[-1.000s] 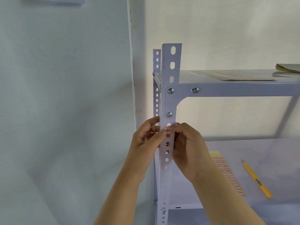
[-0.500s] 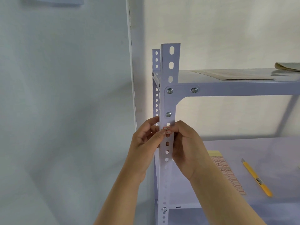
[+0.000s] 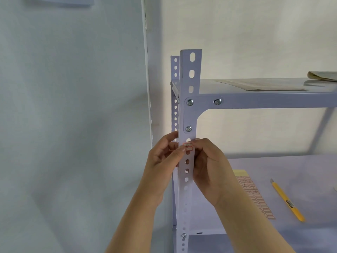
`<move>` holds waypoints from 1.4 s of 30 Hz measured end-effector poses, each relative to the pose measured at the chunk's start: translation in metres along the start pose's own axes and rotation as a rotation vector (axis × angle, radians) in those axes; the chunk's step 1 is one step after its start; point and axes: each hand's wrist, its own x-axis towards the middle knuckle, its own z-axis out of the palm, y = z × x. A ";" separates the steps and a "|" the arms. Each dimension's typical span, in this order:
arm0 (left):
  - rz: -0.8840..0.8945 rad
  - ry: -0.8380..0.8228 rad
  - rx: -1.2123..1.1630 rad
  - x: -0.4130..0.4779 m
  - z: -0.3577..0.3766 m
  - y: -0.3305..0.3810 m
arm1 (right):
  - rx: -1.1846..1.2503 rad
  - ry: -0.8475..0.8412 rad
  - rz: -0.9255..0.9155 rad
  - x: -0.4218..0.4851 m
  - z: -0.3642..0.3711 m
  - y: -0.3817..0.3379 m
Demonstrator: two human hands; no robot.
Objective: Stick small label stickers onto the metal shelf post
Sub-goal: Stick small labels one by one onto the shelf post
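Observation:
A pale lilac metal shelf post (image 3: 189, 114) with a row of punched holes stands upright in the middle of the view. Small red-bordered label stickers (image 3: 188, 146) sit on its front face, just below a screw. My left hand (image 3: 164, 159) wraps the post's left edge, its thumb tip pressing the stickers' left end. My right hand (image 3: 209, 167) curls around the post's right edge, fingertips at the stickers' right end. A sheet of red-bordered labels (image 3: 255, 196) lies on the lower shelf, partly hidden behind my right hand.
A yellow utility knife (image 3: 287, 201) lies on the lower shelf (image 3: 300, 170) right of the label sheet. Papers (image 3: 260, 85) rest on the upper shelf (image 3: 273, 101). A white wall fills the left side and a rear post (image 3: 175, 92) stands behind the front one.
Almost nothing has moved. Both hands stay at the stickers on the post; my right hand's fingers have shifted slightly upward and closer to them.

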 end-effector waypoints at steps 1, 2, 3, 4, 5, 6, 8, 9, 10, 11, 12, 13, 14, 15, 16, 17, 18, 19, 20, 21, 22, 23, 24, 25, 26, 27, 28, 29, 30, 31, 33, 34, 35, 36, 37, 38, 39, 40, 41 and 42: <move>-0.001 -0.002 -0.002 0.000 0.000 0.001 | -0.010 0.020 0.003 0.001 0.000 0.000; -0.003 -0.005 -0.003 -0.001 0.000 0.001 | -0.015 0.047 0.004 0.002 0.001 0.001; -0.005 -0.009 -0.003 0.000 0.000 0.001 | -0.022 0.073 0.003 0.003 0.001 0.002; -0.004 -0.016 0.000 0.000 0.000 0.001 | -0.031 0.101 0.000 0.004 0.002 0.002; -0.001 -0.024 0.004 0.000 0.000 0.001 | -0.037 0.128 -0.003 0.005 0.003 0.002; 0.002 -0.029 0.006 -0.001 0.000 0.002 | -0.045 0.149 -0.005 0.005 0.004 0.003; 0.004 -0.032 -0.003 -0.001 0.001 0.004 | -0.053 0.167 -0.007 0.006 0.006 0.003; 0.005 -0.028 -0.008 -0.002 0.001 0.005 | -0.050 0.169 -0.007 0.006 0.007 0.003; 0.003 -0.025 -0.010 -0.003 0.001 0.006 | -0.047 0.170 -0.005 0.006 0.008 0.003; 0.002 -0.021 -0.009 -0.003 0.002 0.007 | -0.045 0.169 -0.005 0.006 0.009 0.002; 0.002 -0.019 -0.007 -0.003 0.002 0.007 | -0.039 0.162 -0.002 0.006 0.009 0.002; 0.004 -0.020 -0.004 -0.003 0.002 0.007 | -0.029 0.155 0.002 0.006 0.009 0.002; 0.007 -0.020 0.002 -0.003 0.002 0.007 | -0.019 0.151 0.007 0.007 0.009 0.002; 0.008 -0.023 0.007 -0.003 0.002 0.006 | -0.012 0.148 0.011 0.007 0.009 0.002; 0.009 -0.023 0.011 -0.002 0.001 0.006 | -0.007 0.143 0.015 0.006 0.010 0.002; 0.010 -0.024 0.010 -0.002 0.001 0.006 | -0.004 0.139 0.017 0.006 0.010 0.002; 0.010 -0.025 0.008 -0.003 0.002 0.007 | -0.001 0.136 0.019 0.005 0.011 0.001; 0.009 -0.026 0.005 -0.003 0.002 0.008 | 0.002 0.133 0.020 0.004 0.011 0.001; 0.006 -0.025 0.003 -0.003 0.002 0.009 | 0.007 0.129 0.021 0.003 0.012 0.001; 0.005 -0.023 0.004 -0.003 0.002 0.009 | 0.011 0.125 0.022 0.003 0.012 0.001; 0.004 -0.022 0.005 -0.003 0.002 0.009 | 0.017 0.123 0.024 0.002 0.013 0.001; 0.002 -0.021 0.006 -0.003 0.001 0.008 | 0.023 0.125 0.029 0.001 0.013 0.000; 0.000 -0.021 0.005 -0.003 0.001 0.008 | 0.030 0.132 0.038 0.001 0.013 0.000; -0.003 -0.022 0.002 -0.002 0.001 0.007 | 0.037 0.141 0.047 0.001 0.013 0.000; -0.005 -0.022 0.001 -0.002 0.001 0.007 | 0.043 0.150 0.055 0.000 0.013 -0.001; -0.005 -0.025 0.003 -0.002 0.000 0.006 | 0.047 0.156 0.063 0.001 0.013 0.000; -0.004 -0.026 0.004 -0.002 0.000 0.006 | 0.047 0.160 0.068 0.001 0.013 0.000; -0.002 -0.028 0.003 -0.002 0.000 0.006 | 0.046 0.164 0.072 0.001 0.013 -0.001; -0.002 -0.029 0.001 -0.002 0.000 0.007 | 0.044 0.166 0.074 0.001 0.013 -0.001; -0.003 -0.029 0.000 -0.003 0.001 0.008 | 0.042 0.164 0.076 0.001 0.014 -0.001; -0.007 -0.027 -0.002 -0.004 0.002 0.010 | 0.037 0.149 0.075 0.001 0.015 -0.002; -0.007 -0.027 -0.005 -0.004 0.003 0.010 | 0.033 0.142 0.073 0.002 0.015 -0.003; -0.006 -0.027 -0.008 -0.004 0.002 0.010 | 0.030 0.135 0.072 0.002 0.015 -0.003; -0.004 -0.026 -0.009 -0.004 0.002 0.009 | 0.027 0.132 0.073 0.002 0.015 -0.004; -0.003 -0.027 -0.005 -0.003 0.001 0.008 | 0.027 0.132 0.077 0.002 0.015 -0.003; -0.003 -0.028 -0.003 -0.003 0.001 0.008 | 0.025 0.134 0.081 0.003 0.014 -0.003; -0.005 -0.028 -0.005 -0.002 0.001 0.007 | 0.017 0.137 0.082 0.004 0.014 -0.002; -0.008 -0.025 -0.011 -0.002 0.001 0.006 | 0.002 0.138 0.079 0.005 0.014 -0.001; -0.011 -0.021 -0.014 -0.002 0.002 0.006 | -0.011 0.138 0.074 0.005 0.014 0.000; -0.014 -0.017 -0.016 -0.002 0.002 0.006 | -0.018 0.134 0.068 0.005 0.013 0.001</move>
